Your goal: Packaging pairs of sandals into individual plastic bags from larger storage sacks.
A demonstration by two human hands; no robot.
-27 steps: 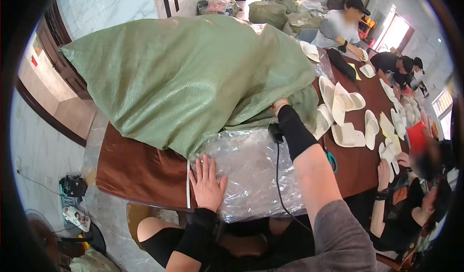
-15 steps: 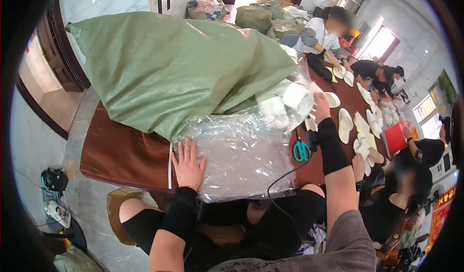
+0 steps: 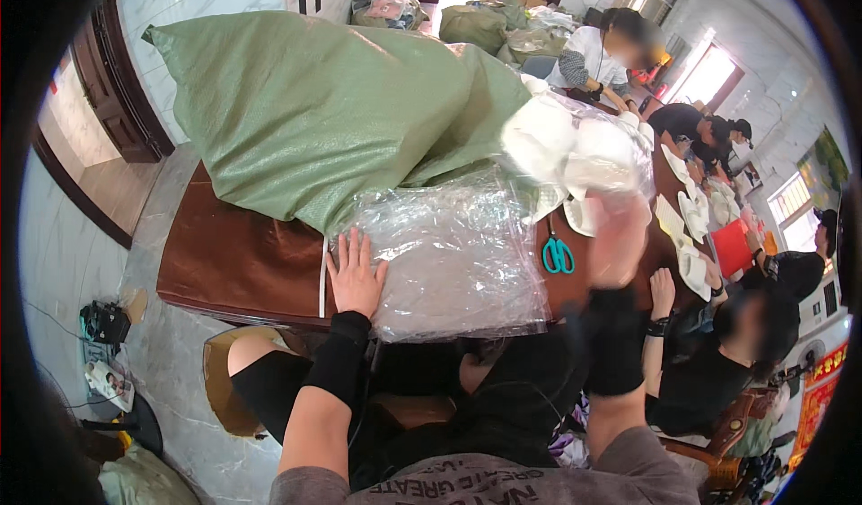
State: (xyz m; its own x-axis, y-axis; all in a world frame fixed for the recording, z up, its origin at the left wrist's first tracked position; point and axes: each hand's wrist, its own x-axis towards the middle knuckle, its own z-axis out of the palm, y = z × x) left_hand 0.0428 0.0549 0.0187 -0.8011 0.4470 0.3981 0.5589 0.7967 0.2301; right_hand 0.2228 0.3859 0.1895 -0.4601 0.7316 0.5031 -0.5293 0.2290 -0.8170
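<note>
My left hand (image 3: 357, 276) lies flat with its fingers spread, at the left edge of a flat clear plastic bag (image 3: 458, 263). Motion smears my right hand (image 3: 620, 240), which is over the table right of the teal-handled scissors (image 3: 558, 255); its fingers cannot be made out. Just beyond it are white slippers (image 3: 539, 137) in clear plastic, partly blurred. Whether the right hand touches that plastic is unclear. A big green woven sack (image 3: 332, 119) bulges across the table behind the clear bag.
The brown-covered table (image 3: 233, 258) runs away to the right, with more white slippers (image 3: 693, 272) and a red item (image 3: 734, 249) along it. Co-workers (image 3: 597, 61) sit around it. Full sacks (image 3: 471, 27) stand at the back. A cardboard box (image 3: 224, 384) is beside my leg.
My right hand has come back toward me from beside the white bundle. The plastic-wrapped white slippers now lie further right and spread out. My left hand stays on the clear bag's edge.
</note>
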